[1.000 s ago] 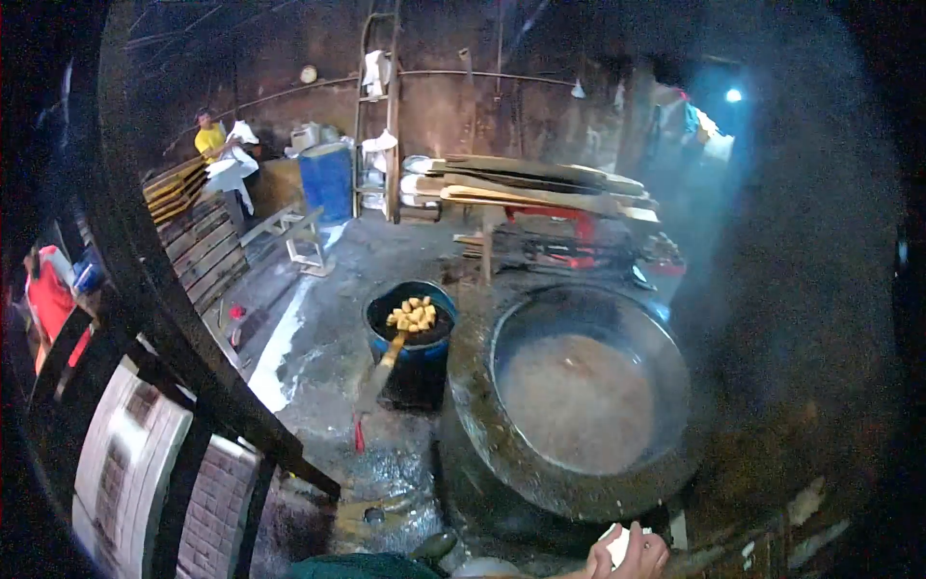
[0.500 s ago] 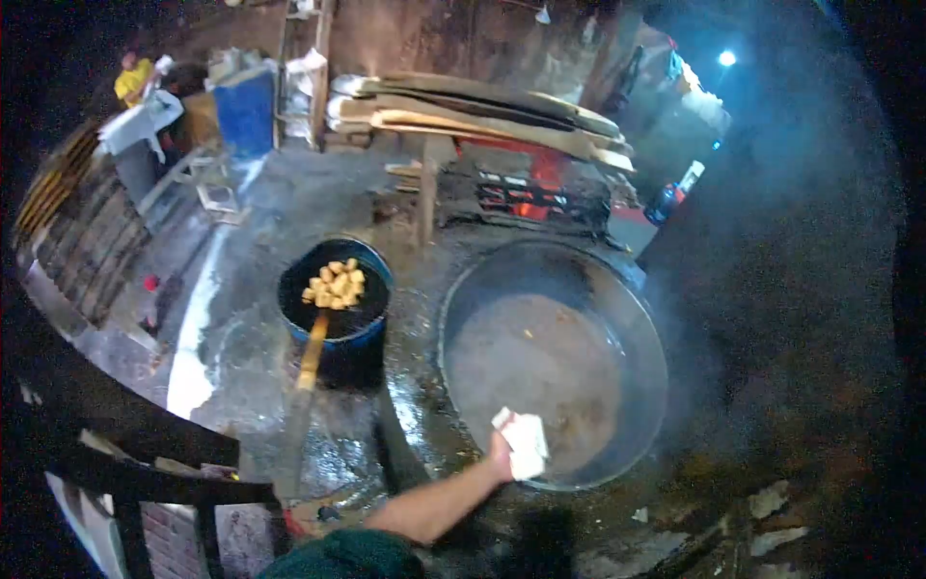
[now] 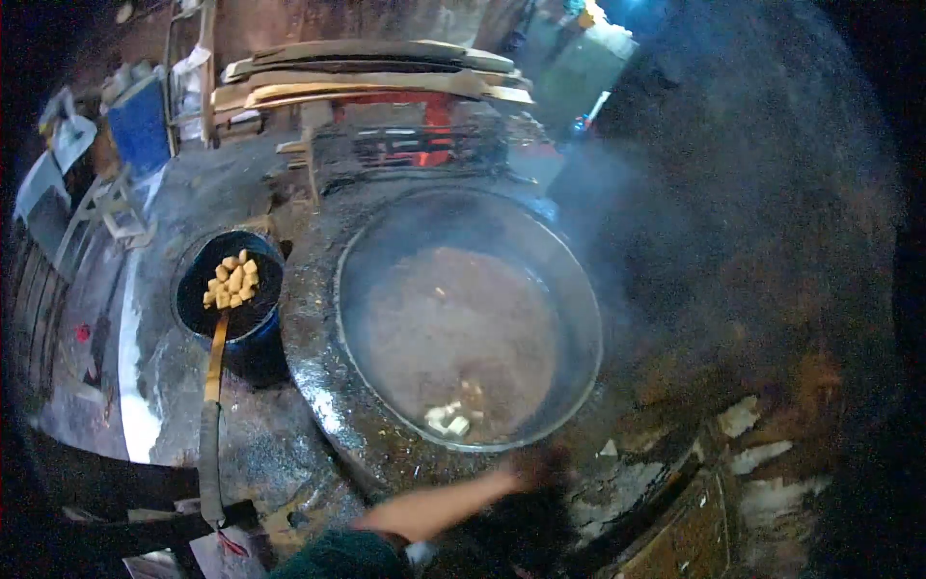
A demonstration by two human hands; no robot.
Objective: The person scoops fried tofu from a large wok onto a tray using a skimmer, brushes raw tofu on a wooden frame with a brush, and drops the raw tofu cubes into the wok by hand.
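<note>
My left hand (image 3: 536, 467) is just past the near rim of a big round wok (image 3: 340, 289). It is in dark shadow and blurred, so its fingers cannot be made out. My right hand is out of view. White blocky pieces (image 3: 447, 419) that look like tofu lie in the wok's brownish, steaming liquid (image 3: 463, 328), close to the near rim. A few small light bits float farther back. To the left, golden-brown cubes (image 3: 231, 280) sit in a heap over a dark blue drum (image 3: 258, 333), at the end of a long-handled strainer (image 3: 216, 359).
Long wooden boards (image 3: 376, 77) are stacked behind the wok. A blue bin (image 3: 138, 125), a ladder (image 3: 191, 87) and a low wooden stool (image 3: 123, 217) stand at the far left. Steam drifts to the right. The stove ledge (image 3: 323, 405) around the wok looks wet.
The white pieces that were in my left hand now lie in the wok. My hand has drawn back toward the near side, below the rim. The whole view has shifted to the right.
</note>
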